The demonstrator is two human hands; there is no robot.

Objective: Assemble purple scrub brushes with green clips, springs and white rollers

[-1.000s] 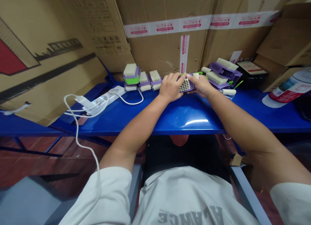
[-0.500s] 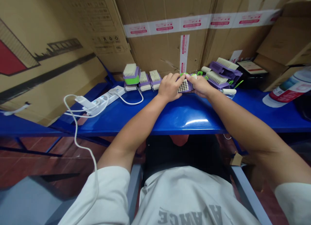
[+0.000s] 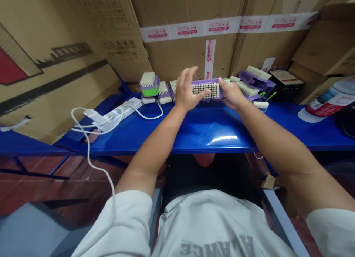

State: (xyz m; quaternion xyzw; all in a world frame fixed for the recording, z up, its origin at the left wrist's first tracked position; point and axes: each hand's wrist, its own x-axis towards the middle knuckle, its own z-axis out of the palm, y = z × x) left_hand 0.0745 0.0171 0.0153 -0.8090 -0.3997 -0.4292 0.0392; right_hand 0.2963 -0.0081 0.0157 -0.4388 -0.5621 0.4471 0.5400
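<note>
A purple brush point(image 3: 205, 90) with rows of cream bristles is held up over the blue table, its bristles facing me. My right hand point(image 3: 232, 95) grips its right end, where a bit of white and green shows; the thumb lies on top. At the left end, my left hand point(image 3: 186, 91) is open with its fingers apart, and its thumb crosses in front of the bristles. Whether that hand touches the brush I cannot tell. Behind my left hand stand more bristled brushes point(image 3: 162, 87), one partly hidden.
A brush with a green band point(image 3: 149, 91) stands at the left. Several purple brushes point(image 3: 253, 77) are piled at the right, by a black box point(image 3: 287, 87) and a bottle point(image 3: 324, 103). A white power strip point(image 3: 118, 114) with cables lies left. Cardboard boxes point(image 3: 177, 53) wall the back.
My left hand has let go of its hold on the brush, spread its fingers and shifted slightly left. More of the bristle face now shows. My right hand keeps its grip.
</note>
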